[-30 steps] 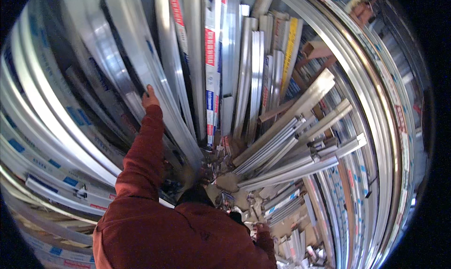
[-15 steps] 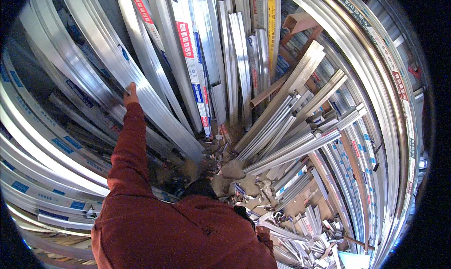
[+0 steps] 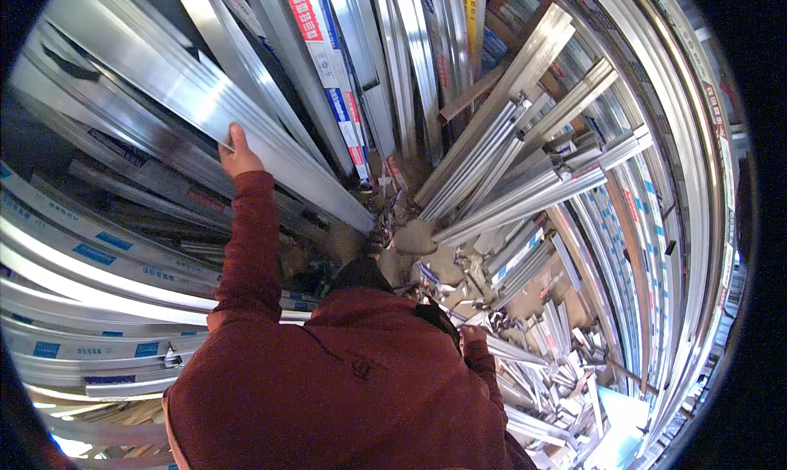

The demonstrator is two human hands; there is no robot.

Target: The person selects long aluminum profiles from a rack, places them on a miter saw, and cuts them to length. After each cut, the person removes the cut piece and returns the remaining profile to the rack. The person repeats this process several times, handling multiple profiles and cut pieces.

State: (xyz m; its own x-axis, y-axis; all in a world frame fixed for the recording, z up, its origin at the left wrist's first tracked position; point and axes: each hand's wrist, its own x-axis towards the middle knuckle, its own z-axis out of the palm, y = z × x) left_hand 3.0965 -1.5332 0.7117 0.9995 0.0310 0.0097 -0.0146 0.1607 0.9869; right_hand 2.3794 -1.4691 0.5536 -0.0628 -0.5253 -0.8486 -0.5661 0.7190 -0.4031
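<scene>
My left hand (image 3: pixel 243 153) reaches up and out, its fingers closed on the lower edge of a long silver aluminium profile (image 3: pixel 193 80). That profile leans at a slant, running from the upper left down to the cluttered floor at the middle. One finger lies up against its bright face; the other fingers are partly hidden behind the edge. My right hand (image 3: pixel 473 334) hangs low beside my body, near a black item (image 3: pixel 438 318) at my side. Its fingers are too small and partly hidden to tell what they do.
More upright profiles (image 3: pixel 332 68) with red and blue labels stand behind. Bundled profiles (image 3: pixel 492 117) lean at the right, with long curved-looking lengths (image 3: pixel 697 183) beyond. Stacked wrapped profiles (image 3: pixel 82 248) fill the left. Offcuts (image 3: pixel 574 371) litter the floor at the lower right.
The gripped profile has swung away from the strips behind it, its upper end lower and further left in view. My left hand appears slightly higher and further right. The whole view has shifted.
</scene>
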